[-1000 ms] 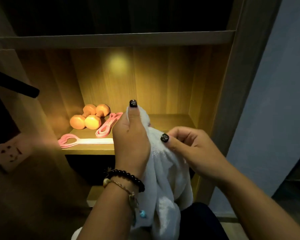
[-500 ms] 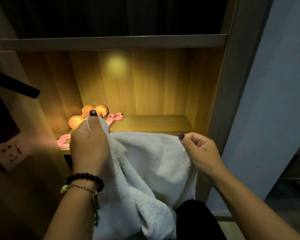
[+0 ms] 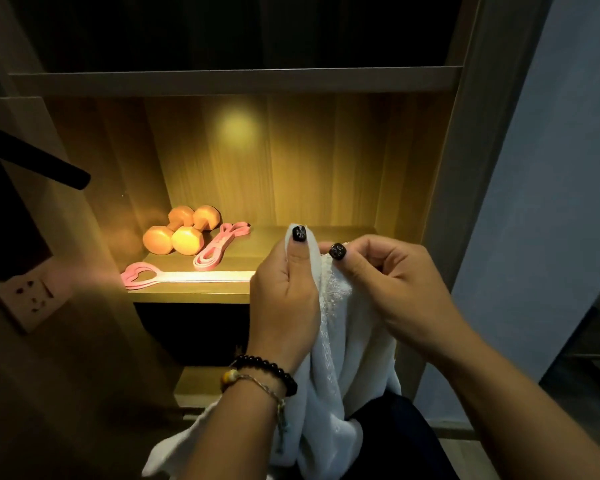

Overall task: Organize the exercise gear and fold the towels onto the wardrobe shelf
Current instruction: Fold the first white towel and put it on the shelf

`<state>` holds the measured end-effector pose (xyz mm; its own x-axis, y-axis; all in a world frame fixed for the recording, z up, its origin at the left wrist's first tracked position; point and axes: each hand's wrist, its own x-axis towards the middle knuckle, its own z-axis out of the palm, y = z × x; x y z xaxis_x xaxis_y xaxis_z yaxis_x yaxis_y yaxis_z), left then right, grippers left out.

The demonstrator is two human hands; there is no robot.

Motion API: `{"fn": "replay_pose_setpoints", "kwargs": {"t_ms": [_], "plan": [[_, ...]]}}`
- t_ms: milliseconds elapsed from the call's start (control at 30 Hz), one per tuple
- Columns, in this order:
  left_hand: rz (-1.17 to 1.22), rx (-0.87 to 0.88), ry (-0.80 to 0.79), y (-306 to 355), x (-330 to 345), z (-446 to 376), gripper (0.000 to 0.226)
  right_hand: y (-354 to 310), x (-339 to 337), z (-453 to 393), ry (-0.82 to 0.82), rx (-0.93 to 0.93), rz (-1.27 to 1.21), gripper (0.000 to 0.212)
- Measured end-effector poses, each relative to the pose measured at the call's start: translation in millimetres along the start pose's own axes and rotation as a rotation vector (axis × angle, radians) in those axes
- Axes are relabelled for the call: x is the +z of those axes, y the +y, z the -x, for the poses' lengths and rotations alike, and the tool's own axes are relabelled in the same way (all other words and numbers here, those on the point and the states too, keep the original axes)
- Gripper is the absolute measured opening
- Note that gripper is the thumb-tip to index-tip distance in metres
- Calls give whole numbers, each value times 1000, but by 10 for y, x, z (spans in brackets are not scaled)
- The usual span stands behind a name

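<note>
Before the shelf (image 3: 201,295), both hands have brought towel (image 3: 340,358) corners together.

— What's on the left, low down?
— A wall socket (image 3: 26,301), tilted in this view, on a dim wooden panel.
— And above it?
— A black rod (image 3: 40,161) juts out, slanting down to the right.
— The right side?
— A pale blue-grey wall (image 3: 548,168).
— Anything on the wrist?
— A black bead bracelet (image 3: 269,370), with a thin cord bracelet (image 3: 253,382) just beside it.
</note>
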<state>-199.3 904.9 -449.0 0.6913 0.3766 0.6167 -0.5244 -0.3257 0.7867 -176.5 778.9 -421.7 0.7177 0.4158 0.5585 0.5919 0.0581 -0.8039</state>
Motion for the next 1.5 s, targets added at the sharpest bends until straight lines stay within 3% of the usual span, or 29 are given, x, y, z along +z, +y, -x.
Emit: {"fn": "replay_pose_setpoints", "kwargs": {"t_ms": [200, 367, 467, 600, 700, 800, 900, 1000, 1167, 1267, 1400, 1500], "plan": [[365, -427, -103, -267, 147, 197, 39, 223, 47, 198, 174, -52, 312, 15], [193, -531, -87, -468, 316, 504, 42, 468, 33, 438, 283, 54, 421, 18], [138, -617, -15, -474, 364, 535, 46, 538, 40, 497, 298, 134, 367, 19], [228, -842, 225, -504, 241, 463, 43, 620, 5, 507, 205, 246, 117, 25], [355, -1015, 458, -627, 1, 362, 36, 805, 101, 620, -92, 316, 59, 31], [362, -949, 617, -699, -252, 296, 30, 1103, 249, 816, -266, 375, 71, 30], [386, -981, 714, -688, -433, 299, 31, 1328, 183, 770, -111, 382, 75, 42], [278, -855, 575, -650, -484, 309, 33, 1347, 54, 454, 40, 353, 104, 46], [130, -560, 293, -535, -662, 105, 42, 956, -159, -321, 213, 194, 225, 27], [153, -480, 84, -363, -716, -123, 40, 590, -266, -717, 168, 122, 304, 22], [220, -332, -5, -37, -610, -497, 40, 113, -294, -1093, -30, -7, 463, 23], [259, -279, -91, 160, -421, -702, 45, -133, -253, -1256, -75, -111, 546, 26]]}}
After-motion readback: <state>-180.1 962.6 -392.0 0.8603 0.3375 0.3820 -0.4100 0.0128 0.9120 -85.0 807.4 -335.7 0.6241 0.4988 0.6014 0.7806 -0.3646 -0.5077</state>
